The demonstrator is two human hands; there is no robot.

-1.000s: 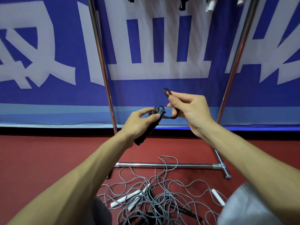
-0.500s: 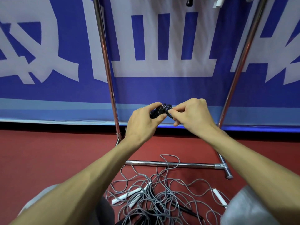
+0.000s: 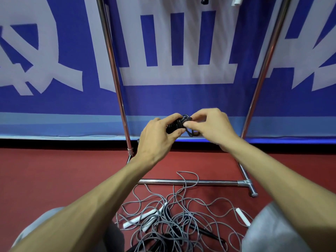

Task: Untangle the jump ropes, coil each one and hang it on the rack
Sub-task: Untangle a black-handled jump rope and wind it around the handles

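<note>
plainly the black jump rope (image 3: 177,124) looks a light, limp thing: thin cord that would flop and spring out of its coil unless pinned, with stiff ribbed handles that offer the only firm purchase. i judge it is best taken by the handles bundled together, with the cord wound round them and the loose end pinched. it is held up between both hands, in front of the rack (image 3: 116,79) and well above the floor. the left hand (image 3: 158,137) has fingers and thumb curled round the handles, its forearm reaching up and forward. the right hand (image 3: 211,128) meets it from the other side, fingertips pinching the cord windings at the handle tops, with a small loop (image 3: 190,132) hanging beneath them and the wrist bent inward. whether the end is tucked in i cannot tell, as the fingers hide it. down on the red floor (image 3: 54,179), just before the rack's base bar (image 3: 209,182), lies the grey tangle (image 3: 174,220) with white handles (image 3: 140,218), likely to snag when pulled
</note>
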